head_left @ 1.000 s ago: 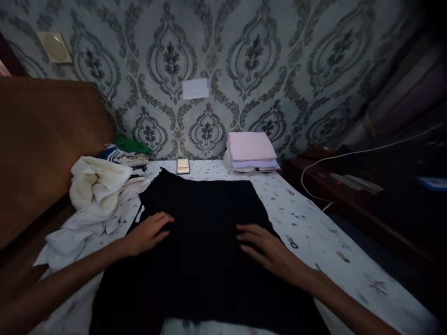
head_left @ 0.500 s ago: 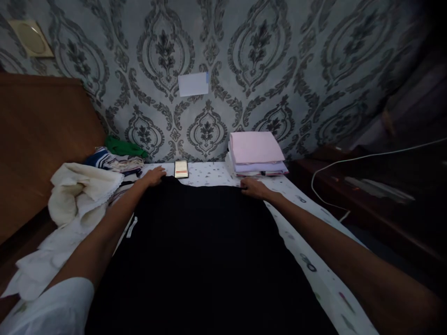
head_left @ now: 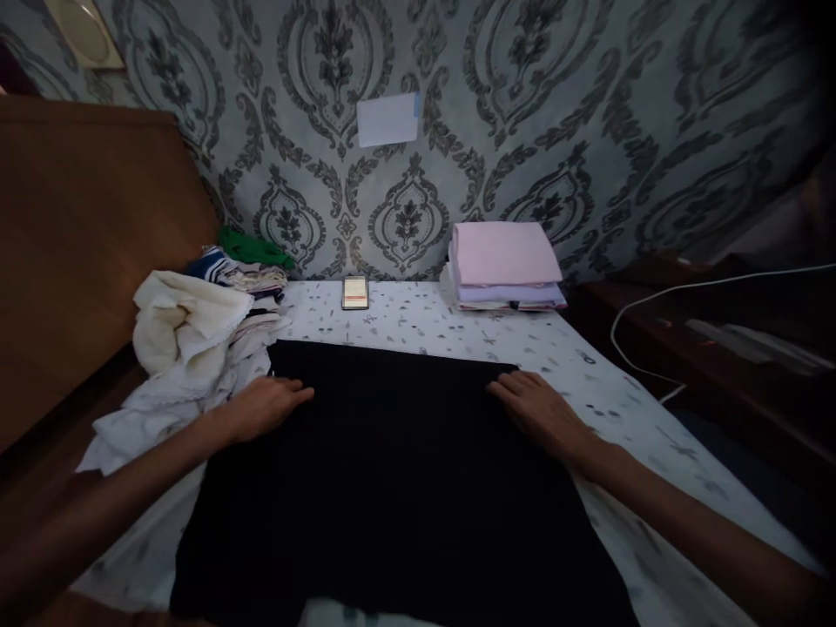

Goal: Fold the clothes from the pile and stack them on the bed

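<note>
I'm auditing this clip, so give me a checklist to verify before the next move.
1. Left hand on the black cloth: ok.
2. Right hand at the cloth's far right corner: ok.
3. Far edge apart from the lit device: ok.
4. Pink-topped stack apart from the cloth: ok.
5. Near edge wholly in view: not ok, partly cut off.
6. Firm grip: cannot tell.
</note>
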A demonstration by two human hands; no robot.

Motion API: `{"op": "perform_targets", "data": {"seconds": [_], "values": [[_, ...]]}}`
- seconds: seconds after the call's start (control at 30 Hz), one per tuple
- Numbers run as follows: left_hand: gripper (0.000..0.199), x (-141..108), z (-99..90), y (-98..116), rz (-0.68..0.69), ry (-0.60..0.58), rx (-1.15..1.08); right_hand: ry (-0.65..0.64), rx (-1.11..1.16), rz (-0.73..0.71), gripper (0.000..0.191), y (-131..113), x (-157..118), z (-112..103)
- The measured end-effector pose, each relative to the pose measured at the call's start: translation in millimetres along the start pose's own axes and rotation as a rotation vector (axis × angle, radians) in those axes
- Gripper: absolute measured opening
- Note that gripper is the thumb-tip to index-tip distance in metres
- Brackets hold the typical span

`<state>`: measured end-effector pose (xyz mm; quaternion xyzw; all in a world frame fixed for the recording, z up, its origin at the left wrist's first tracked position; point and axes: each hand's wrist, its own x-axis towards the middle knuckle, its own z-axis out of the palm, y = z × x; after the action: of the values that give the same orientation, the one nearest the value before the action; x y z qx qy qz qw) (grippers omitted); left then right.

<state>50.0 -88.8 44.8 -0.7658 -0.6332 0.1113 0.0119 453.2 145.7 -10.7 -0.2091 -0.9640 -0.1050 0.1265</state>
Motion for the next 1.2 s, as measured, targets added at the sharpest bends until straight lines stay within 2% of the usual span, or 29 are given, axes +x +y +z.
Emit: {"op": "perform_targets", "data": {"seconds": [0.07,0.17,0.3,0.4,0.47,0.5,0.57,0.63,0.67,0.7,0.77,0.83,0.87,0.9,0.97,1.13,1.2], "values": [[0.034,-5,16.0,11,-0.003,-0.007,0.044,0.005,-0.003,0.027,0.029,-5,-9,7],[0.034,-7,21.4,14,0.000,0.001,0.094,0.015,-0.021,0.047,0.026,-5,-10,12],[0.028,-15,4.6,10,-0.027,-0.007,0.024,-0.020,-0.023,0.051,0.028,-1,-9,8],[0.012,-20,-12.7,5,-0.008,-0.090,-0.190,-0.084,-0.007,0.049,0.026,2,-10,-1],[0.020,-11,-19.6,-2,0.017,-0.110,-0.396,-0.121,-0.003,0.048,0.020,-1,-1,-10],[0.027,-2,-20.3,-6,0.017,-0.069,-0.486,-0.130,0.009,0.049,0.020,-7,7,-14],[0.034,25,-14.8,-13,-0.040,0.115,-0.582,-0.124,0.084,0.059,0.027,-30,35,-22],[0.036,58,-1.0,-15,-0.154,0.310,-0.580,-0.116,0.245,0.065,0.036,-68,72,-24],[0.038,73,8.0,-14,-0.214,0.361,-0.561,-0.107,0.343,0.076,0.040,-90,93,-22],[0.042,85,17.6,-12,-0.260,0.371,-0.538,-0.101,0.420,0.074,0.043,-112,113,-18],[0.048,100,37.2,-7,-0.302,0.312,-0.471,-0.134,0.495,0.065,0.051,-150,148,-4],[0.052,103,54.7,-5,-0.308,0.248,-0.365,-0.214,0.535,0.108,0.060,-171,170,15],[0.054,102,62.0,-6,-0.313,0.235,-0.309,-0.240,0.540,0.126,0.064,-172,174,25],[0.057,101,68.0,-8,-0.312,0.230,-0.264,-0.254,0.534,0.153,0.068,-167,174,33],[0.061,98,76.1,-13,-0.311,0.221,-0.207,-0.267,0.502,0.216,0.073,-142,158,42],[0.067,98,80.7,-19,-0.291,0.224,-0.183,-0.293,0.340,0.480,0.074,-39,72,37],[0.068,101,79.8,-17,-0.296,0.224,-0.200,-0.298,0.266,0.555,0.071,-7,43,35]]}}
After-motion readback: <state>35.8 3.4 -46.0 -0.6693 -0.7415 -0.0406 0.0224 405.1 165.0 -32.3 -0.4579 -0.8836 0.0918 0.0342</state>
